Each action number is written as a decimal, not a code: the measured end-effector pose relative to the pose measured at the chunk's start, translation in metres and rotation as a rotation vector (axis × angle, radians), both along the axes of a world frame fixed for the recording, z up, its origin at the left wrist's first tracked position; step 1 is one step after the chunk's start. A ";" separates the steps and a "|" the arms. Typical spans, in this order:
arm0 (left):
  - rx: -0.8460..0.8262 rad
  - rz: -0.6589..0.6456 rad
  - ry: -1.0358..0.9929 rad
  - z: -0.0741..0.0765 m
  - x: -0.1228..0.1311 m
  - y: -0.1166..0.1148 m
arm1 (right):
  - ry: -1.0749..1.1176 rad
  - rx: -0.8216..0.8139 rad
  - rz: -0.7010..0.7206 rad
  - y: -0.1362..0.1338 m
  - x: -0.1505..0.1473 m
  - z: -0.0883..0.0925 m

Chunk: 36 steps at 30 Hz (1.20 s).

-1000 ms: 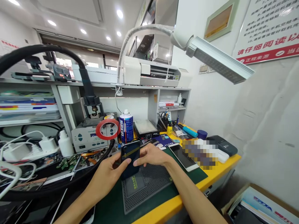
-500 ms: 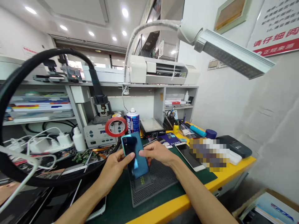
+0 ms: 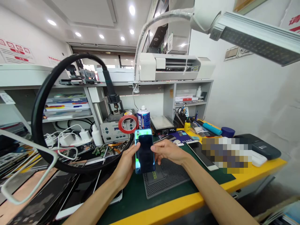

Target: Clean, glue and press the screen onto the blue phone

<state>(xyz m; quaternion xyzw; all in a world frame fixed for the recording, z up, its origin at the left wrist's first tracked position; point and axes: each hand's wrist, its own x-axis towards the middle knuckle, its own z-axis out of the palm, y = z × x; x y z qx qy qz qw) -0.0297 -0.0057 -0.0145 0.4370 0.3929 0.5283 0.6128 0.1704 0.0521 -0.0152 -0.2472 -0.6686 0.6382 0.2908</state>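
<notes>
Between my two hands a glossy blue smartphone (image 3: 144,153) stands nearly upright, a small camera cluster at its top left and bright reflections along its edges. My left hand (image 3: 126,164) is closed round its left edge, the thumb lying on the near face. At the right edge, my right hand (image 3: 168,152) pinches the phone with thumb and curled fingers. Below it lies a dark grey perforated pad (image 3: 174,176) on a green mat (image 3: 133,200). A white-framed smartphone (image 3: 201,154) rests to the right of my right hand.
A thick black hose (image 3: 38,125) loops over the left side from a hot-air station (image 3: 110,132). Behind the phone stand a red tape roll (image 3: 121,124), a spray can (image 3: 143,118) and a heating plate (image 3: 161,123). A lamp (image 3: 260,36) hangs upper right. Old screens (image 3: 30,193) pile up at left.
The view has swung left, shifting the scene rightward. The phone has turned from a tilt to nearly upright, and the right thumb has moved from its face to its right edge.
</notes>
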 end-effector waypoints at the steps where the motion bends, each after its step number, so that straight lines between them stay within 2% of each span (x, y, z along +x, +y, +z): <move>1: 0.022 0.009 0.021 0.000 -0.001 0.000 | -0.002 0.009 0.003 -0.001 0.000 0.001; 8: 0.196 0.075 0.178 -0.004 -0.004 0.001 | -0.021 0.089 -0.005 -0.003 -0.003 0.004; 18: 0.203 0.022 0.227 -0.008 0.000 0.001 | 0.069 0.235 -0.303 -0.008 -0.011 0.006; 25: 0.187 -0.006 0.247 -0.014 0.000 0.002 | 0.060 0.203 -0.356 -0.008 -0.011 0.007; 36: 0.194 -0.015 0.296 -0.014 0.003 0.003 | 0.003 0.176 -0.412 -0.008 -0.013 0.007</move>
